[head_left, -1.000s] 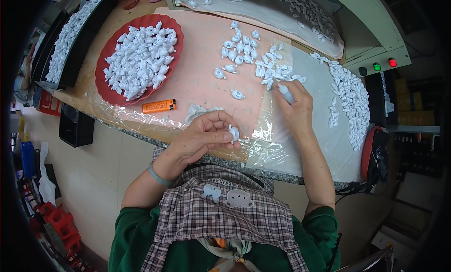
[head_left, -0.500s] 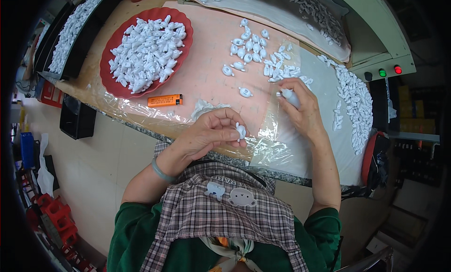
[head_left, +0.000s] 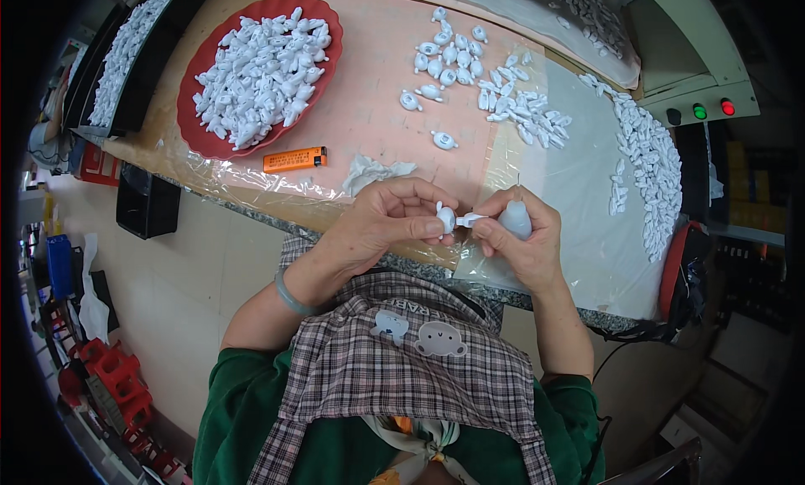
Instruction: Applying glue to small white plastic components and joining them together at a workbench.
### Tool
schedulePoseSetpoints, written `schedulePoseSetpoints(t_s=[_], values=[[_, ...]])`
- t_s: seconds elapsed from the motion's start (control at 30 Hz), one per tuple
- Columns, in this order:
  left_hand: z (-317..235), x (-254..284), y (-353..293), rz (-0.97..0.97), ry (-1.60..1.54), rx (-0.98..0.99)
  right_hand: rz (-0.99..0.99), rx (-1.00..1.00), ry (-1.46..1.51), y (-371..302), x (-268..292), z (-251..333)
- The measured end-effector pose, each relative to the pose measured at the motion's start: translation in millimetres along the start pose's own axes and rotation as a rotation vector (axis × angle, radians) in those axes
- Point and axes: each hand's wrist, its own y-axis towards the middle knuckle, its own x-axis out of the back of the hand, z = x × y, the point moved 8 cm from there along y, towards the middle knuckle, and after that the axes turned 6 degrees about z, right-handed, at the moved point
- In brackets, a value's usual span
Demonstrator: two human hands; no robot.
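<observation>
Between its thumb and fingers, my left hand [head_left: 373, 221] grips a small rounded white plastic figure [head_left: 446, 220] with dark marks on it. My right hand [head_left: 535, 248] pinches a slim white plastic piece [head_left: 469, 221] whose end meets the figure's right side; whether it is fitted in cannot be made out. Tucked in the same hand is a small pale squeeze bottle [head_left: 516, 221], its thin needle tip pointing away from me. Both hands are over the bench's near edge. Beyond them, several similar rounded figures [head_left: 444, 140] lie on the pink sheet [head_left: 369, 74].
A red scalloped bowl [head_left: 186, 120] heaped with white pieces stands at left. Near it lie an orange lighter [head_left: 293, 159] and crumpled tissue [head_left: 375, 174]. Loose slim pieces [head_left: 530, 116] and a larger pile [head_left: 656, 175] lie right. A metal housing [head_left: 713, 106] has lit buttons.
My right hand has come down and left toward the left hand, and now pinches a slim white piece. The bottle in it has turned its tip away from me.
</observation>
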Motion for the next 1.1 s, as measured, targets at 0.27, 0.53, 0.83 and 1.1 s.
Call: schedulePoseSetpoints(t_s=[0.27,0.53,0.83,1.1], values=[[1.3,0.1,0.8,-0.035,0.110,-0.018,0.023,0.004,-0.123,-4.8,-3.5,-2.8],[-0.1,-7.7,-1.8,0.056,0.155,-0.024,0.087,0.047,-0.002,-12.1,-13.2,-6.5],[10.8,-8.3,-3.4,0.095,0.055,0.066,0.161,0.081,0.056,-16.8,-20.5,-7.3],[14.0,-8.1,-4.8,0.126,0.042,0.095,0.132,0.098,0.082,-17.9,-20.5,-10.5]])
